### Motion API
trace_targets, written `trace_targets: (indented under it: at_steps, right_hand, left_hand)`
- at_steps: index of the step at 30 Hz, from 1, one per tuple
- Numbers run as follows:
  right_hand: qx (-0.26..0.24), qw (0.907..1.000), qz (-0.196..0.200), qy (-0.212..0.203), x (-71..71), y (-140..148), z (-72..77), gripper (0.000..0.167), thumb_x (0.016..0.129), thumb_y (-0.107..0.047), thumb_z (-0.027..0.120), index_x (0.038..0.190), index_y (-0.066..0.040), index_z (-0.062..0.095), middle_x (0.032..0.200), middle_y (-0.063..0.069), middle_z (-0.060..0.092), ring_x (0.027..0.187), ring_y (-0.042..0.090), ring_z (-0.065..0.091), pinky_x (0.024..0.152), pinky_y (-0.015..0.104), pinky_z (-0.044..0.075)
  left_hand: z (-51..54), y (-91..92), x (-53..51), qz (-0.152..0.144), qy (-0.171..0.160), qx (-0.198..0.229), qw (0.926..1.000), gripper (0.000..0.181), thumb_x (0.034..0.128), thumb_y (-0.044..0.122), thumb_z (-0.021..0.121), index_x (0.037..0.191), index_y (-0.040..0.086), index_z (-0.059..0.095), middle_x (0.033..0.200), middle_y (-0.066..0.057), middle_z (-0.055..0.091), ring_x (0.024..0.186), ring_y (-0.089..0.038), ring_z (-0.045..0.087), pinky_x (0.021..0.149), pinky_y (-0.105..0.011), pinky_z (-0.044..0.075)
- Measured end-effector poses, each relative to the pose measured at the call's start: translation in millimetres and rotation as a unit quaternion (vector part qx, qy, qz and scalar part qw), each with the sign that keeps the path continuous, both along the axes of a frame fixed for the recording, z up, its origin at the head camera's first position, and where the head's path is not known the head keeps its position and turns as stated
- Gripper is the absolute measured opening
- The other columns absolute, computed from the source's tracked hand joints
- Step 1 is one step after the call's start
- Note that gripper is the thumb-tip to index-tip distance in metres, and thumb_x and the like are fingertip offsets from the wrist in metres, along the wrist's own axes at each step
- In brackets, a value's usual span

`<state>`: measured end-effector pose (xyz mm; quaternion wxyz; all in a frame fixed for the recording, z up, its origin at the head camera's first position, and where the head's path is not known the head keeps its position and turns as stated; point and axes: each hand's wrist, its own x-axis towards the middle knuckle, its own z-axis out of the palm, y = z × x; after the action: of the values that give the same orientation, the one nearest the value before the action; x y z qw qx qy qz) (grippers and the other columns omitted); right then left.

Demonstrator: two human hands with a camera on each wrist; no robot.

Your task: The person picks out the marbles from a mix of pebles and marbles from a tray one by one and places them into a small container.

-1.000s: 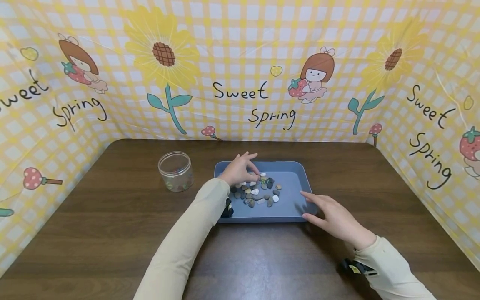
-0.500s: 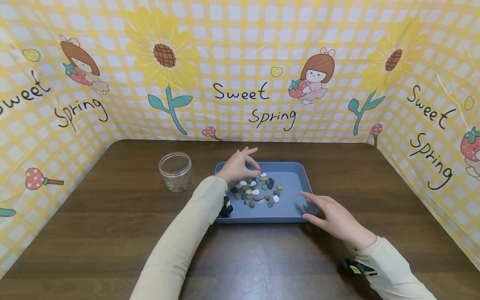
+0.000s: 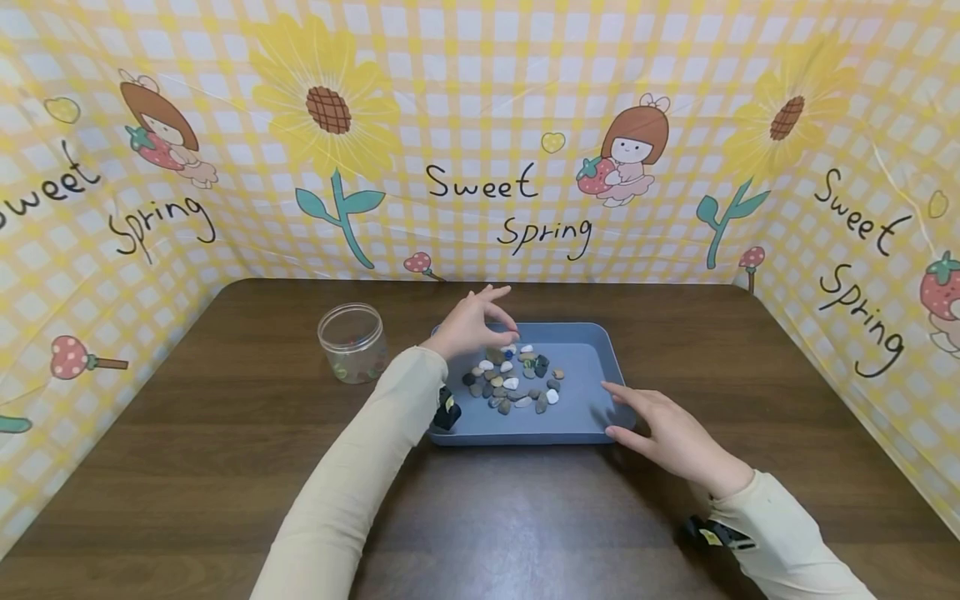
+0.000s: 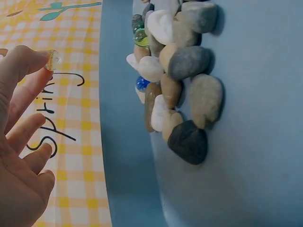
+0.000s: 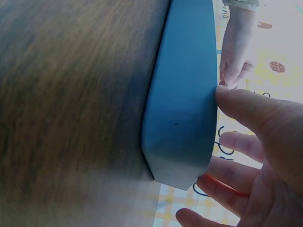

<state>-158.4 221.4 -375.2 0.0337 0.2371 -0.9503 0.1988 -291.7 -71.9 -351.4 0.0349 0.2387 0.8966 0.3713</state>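
Observation:
Between thumb and index finger my left hand [image 3: 471, 325] pinches a clear glass marble [image 4: 55, 60], held above the back left part of the blue tray [image 3: 588, 408]. The other fingers of that hand are spread. Pebbles [image 3: 497, 383] in grey, brown, white and black lie in the tray. Among them sit a blue marble [image 4: 142, 84] and a green marble [image 4: 140, 37]. My right hand [image 3: 667, 429] rests at the tray's right rim with its fingers extended, holding nothing.
Left of the tray stands a clear round jar [image 3: 352, 346] without a lid, with some small colored pieces at its bottom. Both stand on a dark wooden table [image 3: 225, 467]. A yellow checked cloth [image 3: 480, 100] hangs behind and at both sides.
My left hand has risen from the pebbles and shifted slightly left, uncovering the blue marble below it. My right hand stays at the tray rim.

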Motion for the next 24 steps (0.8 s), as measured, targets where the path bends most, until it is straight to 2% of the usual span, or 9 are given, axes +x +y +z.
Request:
trace_targets:
  at_steps: [13, 24]
  right_hand:
    - [0.001, 1.0, 0.002, 0.004, -1.0, 0.2, -1.5, 0.057, 0.087, -0.029, 0.065, 0.138, -0.01, 0.046, 0.128, 0.013, 0.059, 0.118, 0.034, 0.054, 0.096, 0.053, 0.044]
    - [0.0, 1.0, 0.002, 0.004, -1.4, 0.3, -2.2, 0.057, 0.087, -0.028, 0.066, 0.137, -0.01, 0.046, 0.128, 0.013, 0.059, 0.118, 0.034, 0.054, 0.096, 0.053, 0.044]
  left_hand:
    - [13.0, -12.0, 2.4, 0.005, 0.038, 0.003, 0.9993, 0.012, 0.0822, 0.023, 0.07, 0.088, 0.014, 0.075, 0.152, -0.002, 0.033, 0.147, -0.026, 0.012, 0.12, -0.046, 0.002]
    - [19.5, -18.5, 6.2, 0.01, 0.037, 0.008, 0.9992, 0.013, 0.0816, 0.024, 0.071, 0.089, 0.014, 0.075, 0.152, -0.003, 0.033, 0.147, -0.025, 0.012, 0.12, -0.046, 0.003]
